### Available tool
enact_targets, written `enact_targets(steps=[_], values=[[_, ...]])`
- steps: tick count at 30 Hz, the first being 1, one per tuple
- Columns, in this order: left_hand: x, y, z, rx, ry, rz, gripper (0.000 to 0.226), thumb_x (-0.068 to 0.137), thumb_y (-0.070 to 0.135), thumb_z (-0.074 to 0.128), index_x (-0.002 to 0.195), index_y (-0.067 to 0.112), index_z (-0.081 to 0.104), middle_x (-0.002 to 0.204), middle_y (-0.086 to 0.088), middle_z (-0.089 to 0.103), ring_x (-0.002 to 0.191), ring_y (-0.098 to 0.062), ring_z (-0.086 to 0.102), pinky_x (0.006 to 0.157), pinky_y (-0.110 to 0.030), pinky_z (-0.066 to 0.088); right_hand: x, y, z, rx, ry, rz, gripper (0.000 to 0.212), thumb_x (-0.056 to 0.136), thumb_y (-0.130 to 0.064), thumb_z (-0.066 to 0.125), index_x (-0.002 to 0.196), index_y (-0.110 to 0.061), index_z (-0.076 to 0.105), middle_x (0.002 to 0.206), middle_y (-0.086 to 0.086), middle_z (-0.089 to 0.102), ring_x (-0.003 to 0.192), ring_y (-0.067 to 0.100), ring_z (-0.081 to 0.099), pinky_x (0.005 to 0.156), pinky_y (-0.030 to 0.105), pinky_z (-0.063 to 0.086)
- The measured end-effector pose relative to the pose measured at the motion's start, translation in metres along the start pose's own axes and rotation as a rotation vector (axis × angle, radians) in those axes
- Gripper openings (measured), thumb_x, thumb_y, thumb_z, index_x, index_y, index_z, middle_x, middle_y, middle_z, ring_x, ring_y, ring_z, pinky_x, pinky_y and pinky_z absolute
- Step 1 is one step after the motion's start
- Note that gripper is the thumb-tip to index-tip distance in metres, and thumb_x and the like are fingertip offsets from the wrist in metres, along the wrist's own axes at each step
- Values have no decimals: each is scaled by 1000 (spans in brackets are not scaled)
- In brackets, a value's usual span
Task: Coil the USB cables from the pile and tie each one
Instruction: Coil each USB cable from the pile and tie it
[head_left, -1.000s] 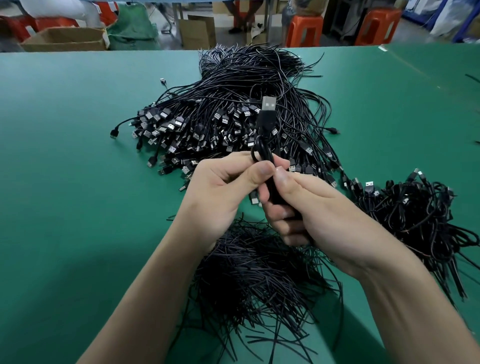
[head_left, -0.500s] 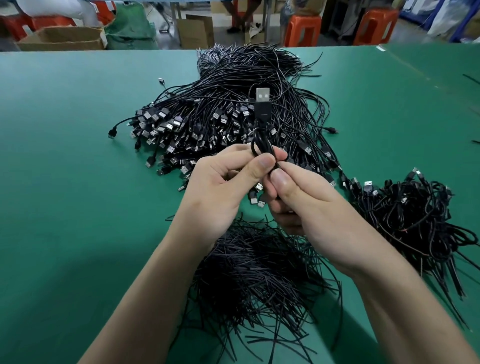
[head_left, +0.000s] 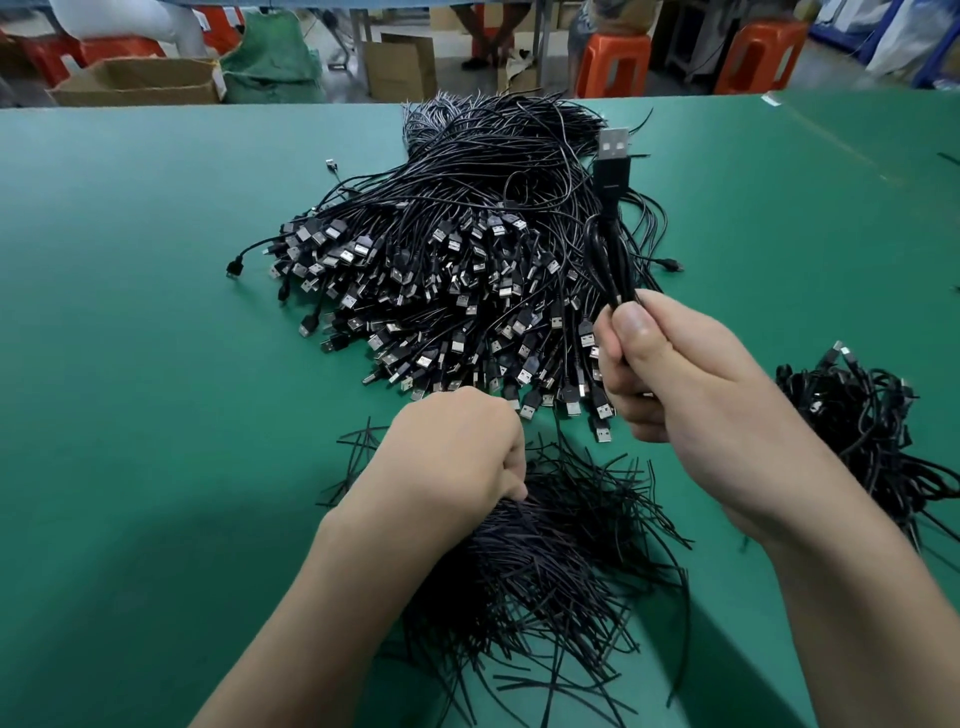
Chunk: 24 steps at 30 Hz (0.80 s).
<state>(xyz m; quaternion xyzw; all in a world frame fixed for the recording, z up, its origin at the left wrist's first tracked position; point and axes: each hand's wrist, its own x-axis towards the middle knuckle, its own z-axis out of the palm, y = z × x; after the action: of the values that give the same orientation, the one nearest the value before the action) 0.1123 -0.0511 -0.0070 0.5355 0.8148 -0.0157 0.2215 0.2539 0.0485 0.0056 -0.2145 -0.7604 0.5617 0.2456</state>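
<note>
A big pile of black USB cables (head_left: 457, 270) lies on the green table (head_left: 145, 322), plugs fanned toward me. My right hand (head_left: 670, 384) grips one coiled cable (head_left: 610, 249) upright above the pile's right edge, its USB plug pointing up. My left hand (head_left: 457, 462) is down at the heap of short black twist ties (head_left: 561, 566) near me, fingers curled into the ties; whether it pinches one is hidden. A heap of coiled cables (head_left: 862, 426) sits at the right.
Beyond the table's far edge stand orange stools (head_left: 613, 62), cardboard boxes (head_left: 135, 83) and a green bag (head_left: 270, 62). A person's legs show at the back. Bare green tabletop spreads to the left.
My left hand let go of the coiled cable and dropped to the twist ties. My right hand moved right and now holds the coil alone.
</note>
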Motion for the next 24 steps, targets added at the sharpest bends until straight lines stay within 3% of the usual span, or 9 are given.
enact_targets(steps=[4, 9, 11, 13, 15, 17, 20, 22, 24], values=[[1, 4, -4, 0, -45, -38, 15, 96, 33, 73, 110, 30, 75, 109, 6, 75, 108, -17, 68, 97, -36, 55, 0, 0, 0, -2, -23, 8, 32, 101, -42, 37, 75, -27, 46, 64, -13, 39, 55, 6, 33, 50, 17, 30], [1, -4, -3, 5, -19, -68, 18, 98, 30, 71, 114, 35, 75, 111, 12, 74, 111, -13, 67, 97, -32, 54, 2, 6, 2, -26, -48, 8, 34, 106, -40, 37, 76, -27, 46, 64, -14, 42, 55, 3, 36, 50, 11, 32], [1, -8, -1, -21, 3, -58, 15, 99, 29, 69, 111, 35, 75, 107, 14, 74, 107, -10, 67, 94, -30, 55, 3, 8, 2, -36, -50, 12, 35, 107, -39, 37, 77, -27, 47, 65, -15, 42, 55, 2, 37, 51, 10, 32], [2, -13, 1, -81, 63, -23, 11, 99, 30, 69, 104, 36, 76, 93, 18, 73, 90, 1, 66, 82, -23, 53, 3, 10, 2, -52, -47, 14, 36, 110, -36, 36, 76, -26, 47, 64, -15, 42, 55, 2, 37, 51, 10, 32], [1, -22, 2, -183, 166, 24, 8, 96, 31, 71, 95, 36, 77, 73, 20, 68, 68, 4, 60, 67, -19, 47, 3, 11, 2, -69, -40, 14, 37, 110, -35, 36, 76, -27, 47, 64, -15, 42, 55, 2, 37, 51, 11, 32], [-1, -32, 1, -361, 267, 68, 9, 93, 29, 75, 89, 36, 79, 67, 12, 69, 63, -7, 60, 61, -19, 49, 3, 12, 4, -91, -45, 12, 36, 108, -40, 36, 76, -28, 47, 64, -15, 43, 56, 3, 36, 52, 16, 33], [-3, -42, -2, -750, 361, 157, 13, 91, 20, 79, 88, 32, 83, 80, -8, 73, 61, -17, 55, 61, -22, 48, 2, 11, 10, -131, -83, 13, 35, 105, -42, 36, 76, -28, 48, 64, -12, 43, 57, 5, 36, 55, 25, 33], [-6, -43, -6, -935, 345, 218, 14, 91, 19, 78, 93, 32, 84, 85, -19, 72, 67, -23, 55, 67, -33, 47, 2, 11, 15, -147, -100, 5, 34, 105, -40, 36, 77, -26, 48, 62, -13, 44, 57, 6, 36, 57, 31, 32], [-8, -44, -8, -1035, 339, 262, 18, 91, 19, 78, 95, 36, 83, 84, -10, 77, 71, -26, 66, 68, -34, 52, 2, 12, 20, -144, -110, 9, 32, 103, -42, 37, 78, -24, 48, 62, -14, 43, 59, 7, 35, 59, 35, 30]])
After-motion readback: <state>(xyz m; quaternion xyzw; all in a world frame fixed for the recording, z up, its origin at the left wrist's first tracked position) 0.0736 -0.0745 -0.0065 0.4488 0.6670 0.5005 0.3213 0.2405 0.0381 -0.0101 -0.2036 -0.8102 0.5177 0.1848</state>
